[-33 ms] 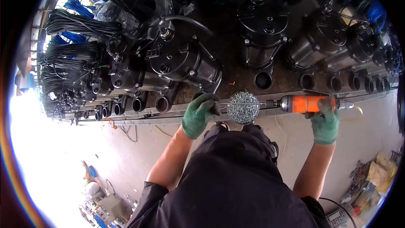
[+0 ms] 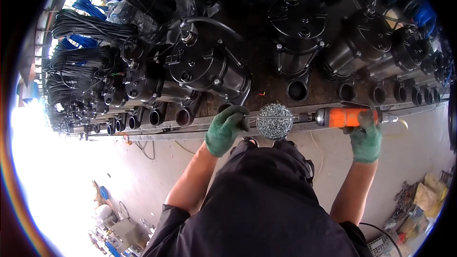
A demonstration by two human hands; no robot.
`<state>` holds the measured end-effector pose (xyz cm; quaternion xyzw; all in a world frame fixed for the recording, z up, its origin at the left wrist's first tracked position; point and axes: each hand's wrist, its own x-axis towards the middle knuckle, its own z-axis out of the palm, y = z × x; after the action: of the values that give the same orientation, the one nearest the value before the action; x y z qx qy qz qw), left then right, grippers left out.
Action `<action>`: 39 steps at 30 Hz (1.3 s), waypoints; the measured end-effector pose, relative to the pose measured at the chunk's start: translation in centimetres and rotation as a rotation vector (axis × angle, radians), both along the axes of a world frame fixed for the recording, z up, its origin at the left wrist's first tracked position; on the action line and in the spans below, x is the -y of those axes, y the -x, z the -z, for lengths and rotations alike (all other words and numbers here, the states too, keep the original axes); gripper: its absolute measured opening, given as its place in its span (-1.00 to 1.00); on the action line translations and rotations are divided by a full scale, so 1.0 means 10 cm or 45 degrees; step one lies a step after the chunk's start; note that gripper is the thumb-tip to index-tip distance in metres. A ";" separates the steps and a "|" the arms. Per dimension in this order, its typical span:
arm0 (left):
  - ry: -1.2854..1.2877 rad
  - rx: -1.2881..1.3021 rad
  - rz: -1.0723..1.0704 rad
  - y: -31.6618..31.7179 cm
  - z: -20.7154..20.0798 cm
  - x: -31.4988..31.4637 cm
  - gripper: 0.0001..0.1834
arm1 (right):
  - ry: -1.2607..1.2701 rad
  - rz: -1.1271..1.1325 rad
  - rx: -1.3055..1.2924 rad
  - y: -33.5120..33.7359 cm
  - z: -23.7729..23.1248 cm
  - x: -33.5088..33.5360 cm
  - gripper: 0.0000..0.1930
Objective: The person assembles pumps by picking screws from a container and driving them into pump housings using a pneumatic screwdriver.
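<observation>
- Power tool point(image 2: 339, 117), orange-bodied; held lengthwise along the bench's front edge, to the right of the round container.
- Right hand point(image 2: 365, 137), green-gloved; fingers wrapped and clamped around the tool's body.
- Thin rod point(image 2: 296, 118); extended leftward from the tool, across the container, toward the left hand.
- Left hand point(image 2: 223, 132), green-gloved; fingers curled in at the rod's far end; whether the rod is gripped cannot be told.
- Round container point(image 2: 274, 122); filled with small silvery fasteners; seen between the hands.
- Black-capped cylinders point(image 2: 297, 24); ranged in a row on the bench point(image 2: 264, 78); black cable coils point(image 2: 95, 29) heaped at left.
</observation>
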<state>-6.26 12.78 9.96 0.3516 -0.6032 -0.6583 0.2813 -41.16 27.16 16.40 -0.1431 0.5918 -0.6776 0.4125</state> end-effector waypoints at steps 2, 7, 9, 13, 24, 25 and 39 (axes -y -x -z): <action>-0.118 -0.005 -0.010 -0.02 -0.02 0.00 -0.70 | 0.006 0.035 0.014 -0.04 0.03 0.03 -0.60; -0.333 -0.097 -0.067 -0.02 -0.02 -0.01 -0.68 | 0.056 0.037 0.068 0.00 0.14 0.00 -0.58; -0.248 -0.072 -0.073 0.01 -0.03 -0.02 -0.70 | 0.080 0.007 0.067 0.00 0.14 0.00 -0.56; -0.521 -0.236 -0.105 0.00 -0.01 -0.01 -0.72 | 0.067 0.043 0.101 -0.04 0.12 0.03 -0.53; -0.509 -0.109 -0.058 0.05 -0.04 0.04 -0.75 | 0.013 -0.082 0.057 0.03 0.23 -0.02 -0.47; -0.510 -0.109 -0.057 0.06 -0.04 0.03 -0.75 | 0.012 -0.061 0.056 0.03 0.24 -0.02 -0.46; -0.925 -0.304 -0.156 0.25 0.02 0.05 -0.78 | 0.047 -0.072 -0.151 0.03 0.23 -0.04 -0.48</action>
<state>-8.74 12.27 9.80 0.3848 -0.2715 -0.8473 0.2455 -41.46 27.56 14.13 -0.2073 0.5984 -0.6667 0.3929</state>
